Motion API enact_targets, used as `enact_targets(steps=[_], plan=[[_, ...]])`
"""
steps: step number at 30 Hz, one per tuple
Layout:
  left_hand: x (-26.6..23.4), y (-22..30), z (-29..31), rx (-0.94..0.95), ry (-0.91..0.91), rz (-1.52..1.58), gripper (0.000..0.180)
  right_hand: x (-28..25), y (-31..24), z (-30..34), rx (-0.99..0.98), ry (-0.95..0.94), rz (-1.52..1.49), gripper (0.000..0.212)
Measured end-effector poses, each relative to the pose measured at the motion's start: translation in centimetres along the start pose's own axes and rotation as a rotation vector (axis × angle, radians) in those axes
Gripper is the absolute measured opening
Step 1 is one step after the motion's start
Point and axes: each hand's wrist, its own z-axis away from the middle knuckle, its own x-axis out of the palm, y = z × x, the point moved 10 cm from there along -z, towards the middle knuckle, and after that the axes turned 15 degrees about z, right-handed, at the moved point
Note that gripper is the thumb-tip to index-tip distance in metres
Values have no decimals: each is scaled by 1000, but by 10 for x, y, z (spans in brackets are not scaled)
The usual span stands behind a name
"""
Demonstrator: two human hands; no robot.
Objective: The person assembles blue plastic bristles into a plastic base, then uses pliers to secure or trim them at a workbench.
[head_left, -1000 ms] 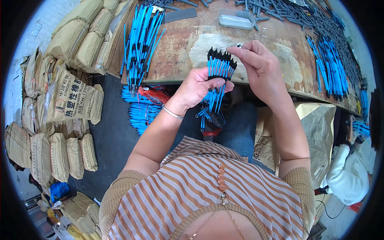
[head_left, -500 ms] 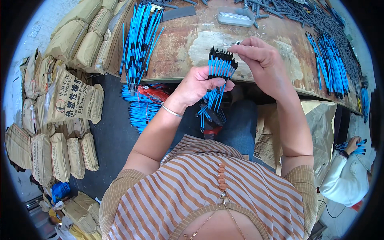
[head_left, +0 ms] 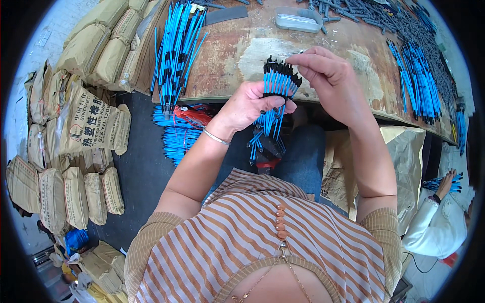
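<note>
My left hand (head_left: 247, 106) is closed round a bundle of thin blue sticks with black tips (head_left: 279, 83). The bundle stands roughly upright in front of me near the table edge, tips upward, its lower ends below my fingers. My right hand (head_left: 331, 81) is pinched just to the right of the black tips, thumb and forefinger together. Something small seems to be between those fingertips, too fine to make out. Beneath the bundle, more blue sticks (head_left: 256, 141) show over my lap.
On the worn wooden table (head_left: 222, 55) lie blue-and-black sticks at left (head_left: 177, 50) and right (head_left: 419, 83), a plastic box (head_left: 299, 21) and many grey pieces (head_left: 353, 10). Paper sacks (head_left: 91, 121) stack at left. At far right, another person's hand (head_left: 445, 184) touches blue sticks.
My left hand and the bundle have shifted very slightly. My right-hand pinch stays by the tips, a little further left. The other person's hand has stretched out flatter over their sticks.
</note>
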Motion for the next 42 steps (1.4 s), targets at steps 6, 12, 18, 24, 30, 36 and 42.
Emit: enact_targets(steps=[6,12,18,24,30,36,42], plan=[[0,-2,0,-20,-8,-14,21,3,5,1,23,-27,-105,15],[1,0,0,-8,-7,-48,21,-3,-17,0,-136,69,134,16],[0,-1,1,-6,-26,0,20,-9,-40,3,-343,162,356,16],[0,0,1,-18,17,-42,21,-12,-43,1,-345,167,316,16],[1,-2,0,-15,-3,-29,19,1,-23,-1,-209,-17,176,25],[-7,-7,2,10,67,-10,16,0,-5,-7,224,266,-814,17],[-18,-17,8,-6,120,18,16,-43,18,-41,-221,585,-111,28]])
